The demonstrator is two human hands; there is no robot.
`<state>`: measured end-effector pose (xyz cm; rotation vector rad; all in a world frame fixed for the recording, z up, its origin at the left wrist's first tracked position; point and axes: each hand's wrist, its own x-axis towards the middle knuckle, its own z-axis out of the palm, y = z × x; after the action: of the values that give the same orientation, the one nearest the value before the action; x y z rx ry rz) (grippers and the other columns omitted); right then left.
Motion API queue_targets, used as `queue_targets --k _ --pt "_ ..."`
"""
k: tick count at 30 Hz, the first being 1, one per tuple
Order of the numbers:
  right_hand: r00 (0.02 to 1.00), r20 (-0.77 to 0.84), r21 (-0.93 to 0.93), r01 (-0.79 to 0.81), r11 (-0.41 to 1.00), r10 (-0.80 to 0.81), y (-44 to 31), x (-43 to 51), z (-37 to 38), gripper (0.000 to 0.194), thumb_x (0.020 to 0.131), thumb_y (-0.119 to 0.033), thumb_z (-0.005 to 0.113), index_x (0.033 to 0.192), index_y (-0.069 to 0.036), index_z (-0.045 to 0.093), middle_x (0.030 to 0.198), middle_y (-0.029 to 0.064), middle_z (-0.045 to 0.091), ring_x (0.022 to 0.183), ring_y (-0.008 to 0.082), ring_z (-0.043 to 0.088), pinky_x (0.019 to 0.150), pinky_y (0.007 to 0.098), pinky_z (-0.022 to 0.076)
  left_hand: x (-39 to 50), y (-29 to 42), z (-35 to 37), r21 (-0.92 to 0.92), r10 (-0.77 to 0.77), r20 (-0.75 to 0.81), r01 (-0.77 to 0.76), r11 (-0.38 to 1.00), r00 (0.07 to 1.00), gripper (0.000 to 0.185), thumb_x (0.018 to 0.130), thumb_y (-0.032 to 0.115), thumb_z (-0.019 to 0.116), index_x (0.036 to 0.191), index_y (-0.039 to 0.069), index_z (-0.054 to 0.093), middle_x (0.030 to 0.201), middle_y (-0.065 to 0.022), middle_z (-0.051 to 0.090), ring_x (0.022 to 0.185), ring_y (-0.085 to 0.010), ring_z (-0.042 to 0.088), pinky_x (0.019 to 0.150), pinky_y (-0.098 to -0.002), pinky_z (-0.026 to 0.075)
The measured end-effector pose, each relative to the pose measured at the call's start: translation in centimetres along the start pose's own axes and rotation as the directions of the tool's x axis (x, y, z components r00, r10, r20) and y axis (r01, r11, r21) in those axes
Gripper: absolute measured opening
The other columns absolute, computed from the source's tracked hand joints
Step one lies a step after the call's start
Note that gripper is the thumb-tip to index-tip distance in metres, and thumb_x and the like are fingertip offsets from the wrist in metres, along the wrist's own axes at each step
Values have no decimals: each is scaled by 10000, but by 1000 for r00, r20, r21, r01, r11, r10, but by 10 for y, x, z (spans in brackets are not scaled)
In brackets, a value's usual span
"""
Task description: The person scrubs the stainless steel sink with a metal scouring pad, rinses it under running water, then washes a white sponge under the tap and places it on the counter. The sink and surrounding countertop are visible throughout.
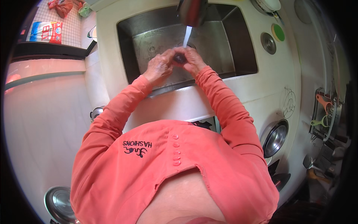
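Observation:
Over the stainless-steel sink (223,58), my left hand (160,65) and my right hand (193,59) meet around a small, dark, rounded object (179,58). Its glossy end faces up at me between the fingers. The rest of it is covered, so its kind is unclear. A stream of water (187,36) falls from the dark faucet (193,12) onto or just behind my fingers. Both hands look wet. The drain lies partly hidden beyond them.
Right of the sink lie a round metal lid (268,43) and a green-topped sponge (278,32). A wire rack (288,104) and a steel bowl (275,138) are nearer. Peelers (323,102) hang at the right wall. A printed packet (46,32) lies at upper left.

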<state>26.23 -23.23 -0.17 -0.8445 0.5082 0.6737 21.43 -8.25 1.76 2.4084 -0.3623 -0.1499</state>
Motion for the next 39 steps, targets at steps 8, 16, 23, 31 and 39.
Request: queue_targets --k 8,16,23,31,39 --pt "969 -247 -178 -25 984 -20 6 -6 4 172 855 -231 648 981 -142 572 694 31 497 448 78 411 372 210 282 -19 -28 19 -453 -240 -88 175 874 967 388 765 179 572 1101 -9 621 952 -263 633 877 -371 643 787 -371 502" --pt "991 -111 72 84 994 -75 4 -18 18 211 800 -178 725 909 -98 563 769 54 555 559 93 490 424 201 354 -27 -26 5 -372 -304 -29 272 888 952 393 808 64 594 1167 -92 559 977 -97 659 857 -124 590 758 -246 480" --pt "988 -149 -237 7 971 -44 2 -7 15 253 835 -257 685 975 -91 554 759 57 556 600 164 578 477 255 443 -31 -28 8 -493 -393 5 344 799 919 390 792 59 603 1152 -87 573 975 -101 657 867 -142 595 778 -252 476" --pt "984 166 169 35 985 -63 1 7 -4 312 866 -218 587 1136 -98 485 880 69 562 838 229 581 714 439 511 -29 -32 13 -466 -359 -57 293 835 931 398 767 138 605 1111 -62 603 906 -165 669 808 -199 634 751 -287 493" --pt "978 82 -16 194 981 -192 10 17 -13 282 810 -63 650 1079 -11 583 965 83 627 899 212 617 838 419 525 -21 -23 11 -465 -296 -62 235 854 953 430 782 208 593 1161 6 592 891 -203 661 784 -225 647 740 -324 494"
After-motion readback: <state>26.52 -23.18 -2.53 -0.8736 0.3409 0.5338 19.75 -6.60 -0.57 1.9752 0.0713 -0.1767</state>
